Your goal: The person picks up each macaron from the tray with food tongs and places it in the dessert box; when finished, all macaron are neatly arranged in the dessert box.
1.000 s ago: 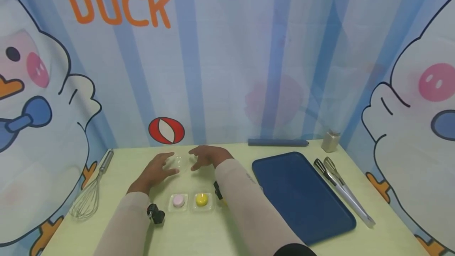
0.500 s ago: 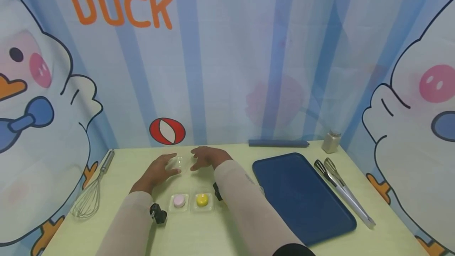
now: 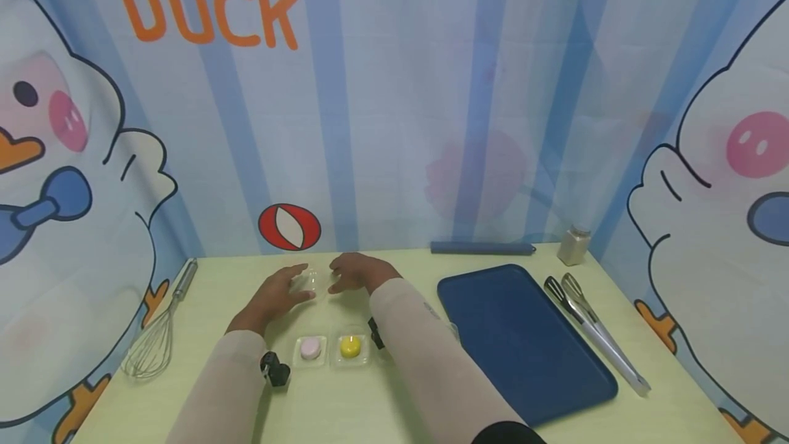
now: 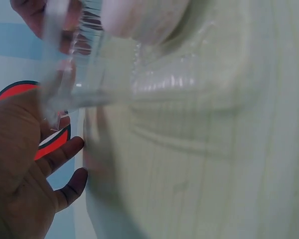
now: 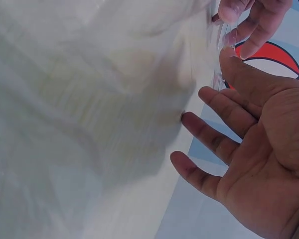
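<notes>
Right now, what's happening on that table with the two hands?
A person's left hand and right hand meet at a small clear plastic container near the back of the pale green table, fingertips pinching its edges. Nearer the person, a pink macaron and a yellow macaron sit in clear trays. A blue tray, tongs and a whisk lie untouched.

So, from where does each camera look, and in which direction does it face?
Head: above, facing forward and down at the table; shows both sleeves, left hand and right hand around a clear container.
Left wrist: beside the left palm, facing the clear container, close and blurred.
Right wrist: beside the right palm, facing the table.
Both wrist views share the red emblem.
</notes>
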Available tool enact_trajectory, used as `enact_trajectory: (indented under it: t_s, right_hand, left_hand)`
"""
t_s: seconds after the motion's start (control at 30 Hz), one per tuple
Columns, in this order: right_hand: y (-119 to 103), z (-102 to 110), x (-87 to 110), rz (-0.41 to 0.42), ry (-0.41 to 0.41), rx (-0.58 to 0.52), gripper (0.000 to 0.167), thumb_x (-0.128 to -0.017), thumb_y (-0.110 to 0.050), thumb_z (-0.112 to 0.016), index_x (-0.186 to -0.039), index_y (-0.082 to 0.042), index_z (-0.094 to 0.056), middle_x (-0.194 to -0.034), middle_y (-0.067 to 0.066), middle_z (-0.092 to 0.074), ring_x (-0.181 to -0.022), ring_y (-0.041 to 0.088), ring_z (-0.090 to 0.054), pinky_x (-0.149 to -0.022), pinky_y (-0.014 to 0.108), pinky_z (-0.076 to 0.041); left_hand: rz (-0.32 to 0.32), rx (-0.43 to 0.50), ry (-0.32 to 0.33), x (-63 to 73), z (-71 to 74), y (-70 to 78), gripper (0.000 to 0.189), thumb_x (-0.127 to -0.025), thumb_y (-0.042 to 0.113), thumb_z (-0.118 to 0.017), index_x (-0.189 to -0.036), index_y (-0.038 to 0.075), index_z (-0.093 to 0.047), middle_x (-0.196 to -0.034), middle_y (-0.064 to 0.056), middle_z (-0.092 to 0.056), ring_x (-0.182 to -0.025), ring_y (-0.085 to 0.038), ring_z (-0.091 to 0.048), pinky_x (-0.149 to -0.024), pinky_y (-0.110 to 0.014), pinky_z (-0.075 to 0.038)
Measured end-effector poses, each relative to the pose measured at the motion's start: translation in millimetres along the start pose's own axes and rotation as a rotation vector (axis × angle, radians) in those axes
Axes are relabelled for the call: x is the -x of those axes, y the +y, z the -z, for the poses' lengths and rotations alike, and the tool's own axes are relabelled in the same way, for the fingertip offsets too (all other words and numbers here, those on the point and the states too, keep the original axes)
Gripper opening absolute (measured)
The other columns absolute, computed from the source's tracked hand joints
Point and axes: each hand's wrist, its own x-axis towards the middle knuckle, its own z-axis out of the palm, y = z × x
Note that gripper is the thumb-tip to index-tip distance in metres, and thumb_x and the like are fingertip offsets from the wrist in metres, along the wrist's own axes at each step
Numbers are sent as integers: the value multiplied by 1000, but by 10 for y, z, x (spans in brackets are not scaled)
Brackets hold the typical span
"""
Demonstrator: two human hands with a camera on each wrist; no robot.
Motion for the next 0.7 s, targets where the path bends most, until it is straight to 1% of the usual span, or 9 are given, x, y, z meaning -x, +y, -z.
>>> enact_trajectory:
  t_s: [0.07, 0.17, 0.33, 0.47, 0.6, 0.7]
  right_hand:
    - [11, 8, -3, 19, 9, -4, 65, -108, -44, -68, -165, -18, -50, -171, 2, -50, -164, 23, -39, -135, 40, -35]
    - [22, 20, -19, 60, 36, 3, 62, -108, -39, -69, -161, -13, -54, -163, 4, -59, -159, 25, -47, -132, 38, -39]
    - [12, 53, -34, 118, 155, 21, 54, -102, -27, -79, -149, -5, -66, -143, 7, -75, -140, 24, -65, -122, 33, -50]
    - [4, 66, -31, 122, 228, -33, 50, -97, -21, -85, -141, -2, -71, -132, 9, -79, -128, 25, -72, -114, 33, -56]
    - [-9, 79, 10, 125, 270, -94, 51, -95, -22, -87, -139, -1, -71, -128, 10, -80, -121, 25, -75, -108, 34, -59]
    - [-25, 106, 81, 138, 292, -131, 52, -94, -22, -89, -138, -1, -71, -125, 11, -80, -118, 25, -76, -105, 34, -61]
  left_hand:
    - [9, 2, -3, 9, 6, 13, 79, -100, 29, -81, -167, 12, -43, -171, -26, -42, -155, -53, -44, -128, -68, -38]
    - [7, -7, -1, 38, 23, 54, 79, -100, 29, -81, -167, 11, -43, -171, -25, -43, -153, -53, -47, -126, -68, -40]
    - [-42, -9, 37, 110, 61, 159, 79, -99, 27, -83, -166, 10, -45, -168, -25, -48, -144, -50, -57, -121, -66, -47]
    - [-83, -12, 88, 181, 88, 226, 78, -98, 26, -83, -165, 10, -46, -166, -23, -50, -136, -46, -64, -116, -65, -51]
    - [-117, -26, 129, 254, 106, 274, 77, -99, 26, -83, -165, 12, -46, -167, -22, -49, -134, -43, -67, -116, -65, -52]
    - [-144, -24, 155, 308, 111, 303, 77, -98, 24, -83, -165, 13, -46, -167, -21, -50, -134, -43, -68, -116, -65, -52]
